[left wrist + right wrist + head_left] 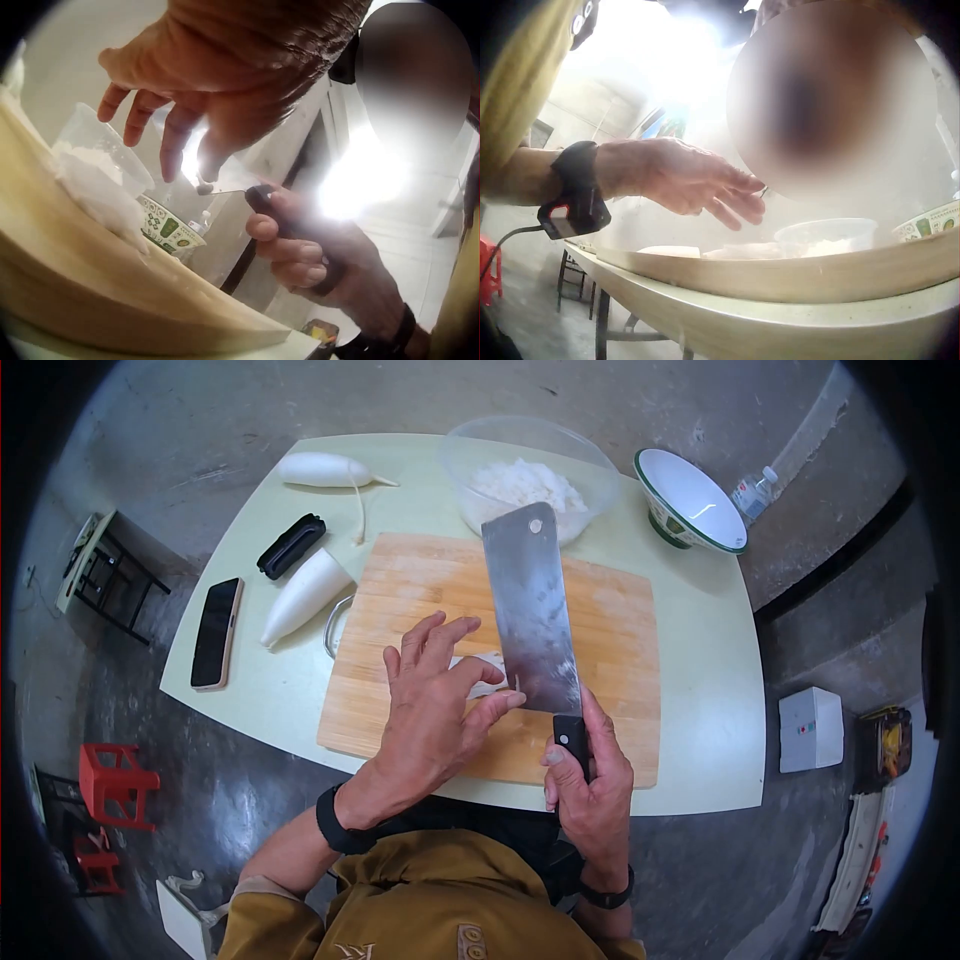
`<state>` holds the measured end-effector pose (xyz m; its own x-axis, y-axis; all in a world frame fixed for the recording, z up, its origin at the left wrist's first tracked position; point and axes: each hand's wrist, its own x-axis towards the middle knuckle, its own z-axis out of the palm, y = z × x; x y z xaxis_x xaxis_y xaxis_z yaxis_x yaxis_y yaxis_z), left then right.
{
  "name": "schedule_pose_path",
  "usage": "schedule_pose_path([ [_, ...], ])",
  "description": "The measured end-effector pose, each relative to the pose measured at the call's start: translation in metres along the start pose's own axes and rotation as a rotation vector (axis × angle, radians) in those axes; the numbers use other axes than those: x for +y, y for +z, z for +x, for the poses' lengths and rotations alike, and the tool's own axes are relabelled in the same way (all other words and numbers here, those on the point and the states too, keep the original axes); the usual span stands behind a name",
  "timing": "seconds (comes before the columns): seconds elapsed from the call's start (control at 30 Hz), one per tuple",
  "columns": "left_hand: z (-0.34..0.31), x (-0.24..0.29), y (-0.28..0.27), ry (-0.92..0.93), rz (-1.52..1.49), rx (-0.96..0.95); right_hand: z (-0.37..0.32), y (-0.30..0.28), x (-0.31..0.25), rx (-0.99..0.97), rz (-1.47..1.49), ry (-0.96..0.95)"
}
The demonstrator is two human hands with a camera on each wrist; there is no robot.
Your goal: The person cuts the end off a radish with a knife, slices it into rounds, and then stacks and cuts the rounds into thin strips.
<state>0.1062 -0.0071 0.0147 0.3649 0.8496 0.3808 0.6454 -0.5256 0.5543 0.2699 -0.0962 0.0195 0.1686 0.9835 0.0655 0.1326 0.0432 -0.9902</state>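
Note:
My right hand (598, 792) grips the black handle of a cleaver (533, 600), whose broad blade is raised over the wooden cutting board (610, 620) with its flat face upward. My left hand (428, 695) hovers over the board, its thumb and index fingertips right at the lower part of the blade's left edge. The other left fingers are spread and hold nothing. White radish pieces (101, 191) lie on the board, mostly hidden under the left hand and the blade in the head view.
Behind the board stands a clear plastic bowl (465, 450) of white shreds. A white enamel bowl (690, 495) is at the right. Left of the board lie a cut radish (308, 595), a whole radish (325, 470), a black case (291, 547) and a phone (217, 633).

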Motion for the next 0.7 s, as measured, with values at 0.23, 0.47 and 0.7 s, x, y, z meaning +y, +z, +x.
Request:
schedule_pose_path([
  [0.23,0.006,-0.007,-0.010,-0.112,-0.318,-0.018,-0.001,0.006,-0.005,0.008,0.139,-0.010],
  [0.47,0.005,-0.019,-0.007,-0.012,0.112,-0.038,-0.001,-0.012,-0.008,0.097,0.023,-0.064],
  [0.7,-0.009,-0.022,0.003,0.065,0.193,-0.002,-0.001,-0.011,-0.005,0.093,0.036,-0.016],
])
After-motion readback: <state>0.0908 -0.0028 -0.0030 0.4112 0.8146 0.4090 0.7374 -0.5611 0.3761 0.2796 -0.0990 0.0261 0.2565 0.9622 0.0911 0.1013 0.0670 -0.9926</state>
